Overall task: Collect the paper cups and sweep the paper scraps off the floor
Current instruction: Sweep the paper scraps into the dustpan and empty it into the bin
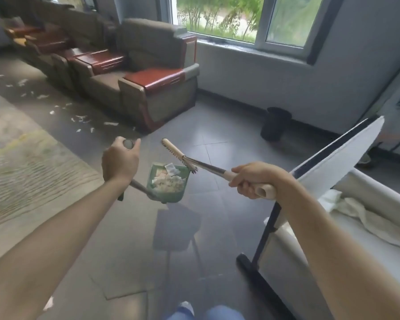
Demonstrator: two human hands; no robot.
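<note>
My left hand (120,160) grips the top of a long metal handle whose lower end carries a green dustpan (169,184). The pan hangs above the floor, filled with white paper scraps (169,181). My right hand (254,180) grips the cream handle of a broom (179,155), whose beige head points away over the dustpan's far edge. More paper scraps (81,118) lie strewn on the grey floor in front of the armchairs at the left. No paper cups are in view.
A row of brown armchairs (157,88) lines the left side. A black waste bin (276,123) stands against the wall under the window. A white board on a black stand (263,241) leans at my right. A patterned rug (21,158) covers the floor at left.
</note>
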